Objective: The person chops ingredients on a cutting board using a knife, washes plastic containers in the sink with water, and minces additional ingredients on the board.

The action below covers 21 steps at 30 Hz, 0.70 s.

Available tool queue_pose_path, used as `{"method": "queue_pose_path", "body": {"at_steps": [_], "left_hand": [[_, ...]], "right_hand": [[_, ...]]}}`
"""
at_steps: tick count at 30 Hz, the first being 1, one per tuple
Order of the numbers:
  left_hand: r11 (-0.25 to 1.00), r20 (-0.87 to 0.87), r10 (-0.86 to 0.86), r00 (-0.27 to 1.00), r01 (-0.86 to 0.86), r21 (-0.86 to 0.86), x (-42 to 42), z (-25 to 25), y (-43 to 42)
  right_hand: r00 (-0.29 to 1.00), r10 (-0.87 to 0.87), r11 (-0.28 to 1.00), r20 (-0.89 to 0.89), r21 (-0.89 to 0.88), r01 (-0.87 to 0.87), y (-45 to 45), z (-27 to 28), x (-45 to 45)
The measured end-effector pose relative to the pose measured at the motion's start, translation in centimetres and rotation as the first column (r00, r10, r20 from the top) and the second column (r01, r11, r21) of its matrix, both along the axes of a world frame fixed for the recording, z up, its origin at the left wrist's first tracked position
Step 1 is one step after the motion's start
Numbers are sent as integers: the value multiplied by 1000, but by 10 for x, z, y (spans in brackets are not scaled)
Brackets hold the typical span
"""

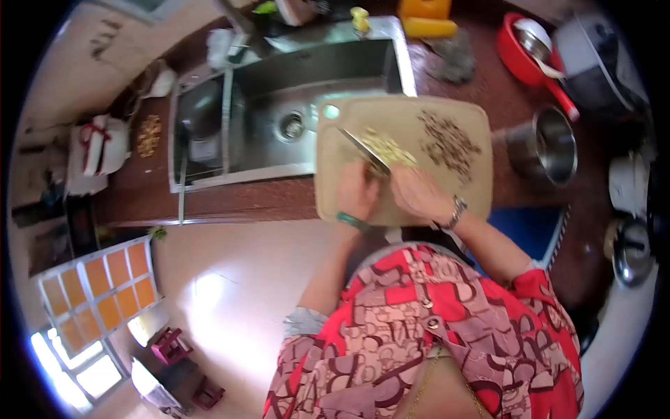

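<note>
Head view, your only one: beige rectangular cutting board (pixel 474 195) sits on the dark red-brown counter (pixel 230 201), its far-left part overlapping the near-right corner of the stainless steel sink (pixel 405 70). Your right hand (pixel 417 194), with a metal band at the wrist, is closed round the handle of the silver steel-bladed knife (pixel 364 149); handle itself is hidden by your fingers. Blade lies diagonal across the board: long axis runs from your right hand up-left, tip toward the far-left corner with the round hole (pixel 331 112). Your left hand (pixel 358 192), green bangle at the wrist, is on the near-left side of the blade, fingers bunched just beside its handle end; can't tell whether they pinch anything, tips are partly hidden. Main relation: the pale, finely chopped pieces (pixel 389 145) spread mostly on the far-right side of the blade, so the blade sits between them and your left fingers. Right hand is nearer to that pile. Dark brown chopped pieces (pixel 449 143) lie well apart from the blade, toward the board's right edge.
</note>
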<state>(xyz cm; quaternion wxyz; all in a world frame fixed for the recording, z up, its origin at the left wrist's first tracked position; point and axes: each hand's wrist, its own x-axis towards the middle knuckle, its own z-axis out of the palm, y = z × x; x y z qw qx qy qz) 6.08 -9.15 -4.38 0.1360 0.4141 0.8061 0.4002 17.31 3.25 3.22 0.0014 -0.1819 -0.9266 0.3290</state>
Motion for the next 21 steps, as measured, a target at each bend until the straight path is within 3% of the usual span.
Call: {"method": "queue_pose_path", "body": {"at_steps": [1,3,4,6,7,9,10,12,15,18,21], "left_hand": [[998,-25,45,999,-44,47,-1,5,1],[995,-112,74,991,-66,71,-4,26,10],[996,-88,44,995,-37,75,-5,26,12],[999,-102,-33,994,33,-3,-8,26,17],[999,-93,-53,994,53,-5,-7,24,19],[995,-135,-99,986,97,-19,-10,22,22],[994,-137,-112,984,111,-16,-13,20,22],[995,29,-98,995,97,33,-16,15,19],[994,-28,-96,995,97,53,-23,20,11],[986,-35,-149,988,151,69,-20,28,9],[981,-119,-186,975,190,30,-15,21,11]], "right_hand": [[1000,-17,1000,15,15,17,1,2,3],[942,-7,976,-335,201,79,5,-11,13],[949,-35,972,-313,209,105,9,-11,10],[967,-130,991,220,60,119,15,-9,1],[962,-149,989,229,59,139,14,-14,2],[990,-135,984,-32,114,138,10,-23,2],[988,-149,981,-34,117,152,12,-23,3],[986,-125,985,-107,110,137,14,-19,5],[974,-220,976,46,19,219,6,28,1],[963,-241,967,119,-50,249,-1,10,-6],[961,-274,961,26,-37,275,-6,0,-11]]}}
